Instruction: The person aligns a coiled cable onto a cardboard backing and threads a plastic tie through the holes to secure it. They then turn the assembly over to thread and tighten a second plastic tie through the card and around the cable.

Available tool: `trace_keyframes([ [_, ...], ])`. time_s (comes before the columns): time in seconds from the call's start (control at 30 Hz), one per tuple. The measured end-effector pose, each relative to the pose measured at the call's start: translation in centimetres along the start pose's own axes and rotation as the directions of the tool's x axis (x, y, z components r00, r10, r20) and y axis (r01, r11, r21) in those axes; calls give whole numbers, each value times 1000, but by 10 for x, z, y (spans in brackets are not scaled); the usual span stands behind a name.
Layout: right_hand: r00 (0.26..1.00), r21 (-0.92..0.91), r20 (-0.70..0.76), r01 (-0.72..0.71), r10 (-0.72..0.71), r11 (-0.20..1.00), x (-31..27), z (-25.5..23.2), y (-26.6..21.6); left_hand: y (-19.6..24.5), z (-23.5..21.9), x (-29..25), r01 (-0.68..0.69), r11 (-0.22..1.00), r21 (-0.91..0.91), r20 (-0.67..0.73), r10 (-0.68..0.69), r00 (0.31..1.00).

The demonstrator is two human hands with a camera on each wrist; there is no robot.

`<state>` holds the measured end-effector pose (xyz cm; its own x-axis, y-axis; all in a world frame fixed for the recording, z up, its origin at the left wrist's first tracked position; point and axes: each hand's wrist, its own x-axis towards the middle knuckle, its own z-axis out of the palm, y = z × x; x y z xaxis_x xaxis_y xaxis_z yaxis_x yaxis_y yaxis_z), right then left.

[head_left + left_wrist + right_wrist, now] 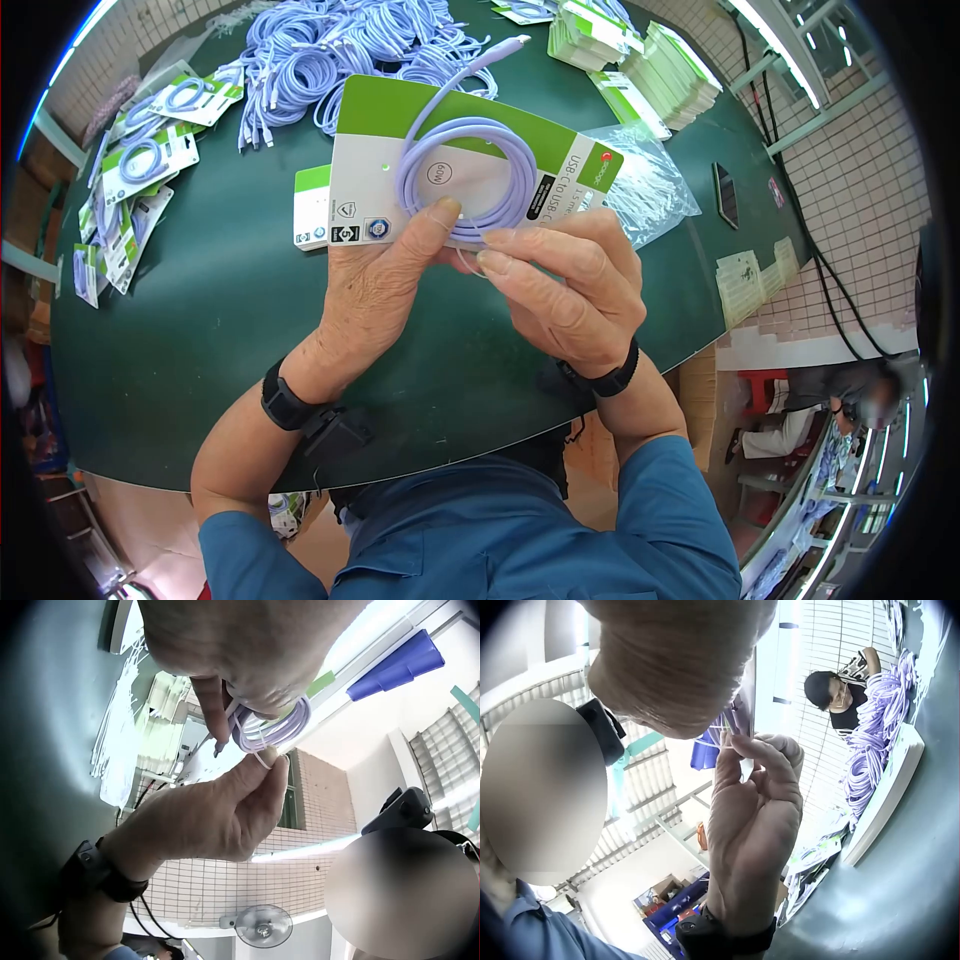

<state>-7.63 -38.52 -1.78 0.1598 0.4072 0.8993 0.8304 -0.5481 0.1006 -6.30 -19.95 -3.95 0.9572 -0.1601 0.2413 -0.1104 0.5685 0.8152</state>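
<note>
My left hand (375,275) grips a green-and-white retail card (365,170) by its lower edge, its thumb over a coiled lilac USB-C cable (520,165) lying against the card's front. One cable end with its plug sticks up past the card's top edge. My right hand (580,285) pinches a thin white tie (261,759) at the bottom of the coil, thumb and forefinger together. In the left wrist view the tie loops around the coil's strands. From the right wrist view, the right fingertips meet just under the left hand, which hides most of the card.
Behind the card lies a heap of lilac cables (300,60). Carded cables (140,165) pile up at the left, and stacked cards (670,75) stand back right. A plastic bag (650,195) of white ties, a phone (726,195) and another card (311,205) lie nearby.
</note>
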Motion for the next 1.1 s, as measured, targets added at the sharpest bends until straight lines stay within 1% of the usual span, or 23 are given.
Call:
trace_keyframes([
  [0.07, 1000, 12, -7, -12, 12, 1000, -1, 1, 0, 1, 0, 1, 0, 1000, 0, 29, 0, 1000],
  [0.13, 999, 27, -27, -45, 46, 999, -3, 2, 1, 1, 0, 0, 1, 1000, -5, 27, -1, 1000],
  [0.27, 997, 64, -33, -61, 63, 996, -4, 5, 1, 0, -1, 0, 9, 1000, -9, 32, -9, 999],
  [0.57, 996, 87, -25, -84, 87, 993, -5, 7, 1, -1, -4, -1, 19, 1000, -6, 37, -18, 999],
  [0.67, 988, 113, 39, -155, 151, 982, -4, 3, -2, -2, -3, -1, 9, 1000, -7, 36, -9, 999],
  [0.7, 988, 113, 39, -155, 151, 981, -3, 4, -2, -3, -2, -1, -2, 1000, -8, 33, 2, 999],
  [0.8, 984, 165, -23, -172, 178, 971, -3, 8, 2, -4, -2, -1, -7, 1000, -5, 30, 7, 1000],
  [1.0, 983, 165, -3, -181, 184, 969, -2, 8, 1, -6, -6, -1, 3, 1000, 11, 55, -3, 998],
  [1.1, 983, 157, -2, -183, 185, 971, -4, 10, 2, -7, -5, -1, 7, 1000, 10, 41, -8, 999],
])
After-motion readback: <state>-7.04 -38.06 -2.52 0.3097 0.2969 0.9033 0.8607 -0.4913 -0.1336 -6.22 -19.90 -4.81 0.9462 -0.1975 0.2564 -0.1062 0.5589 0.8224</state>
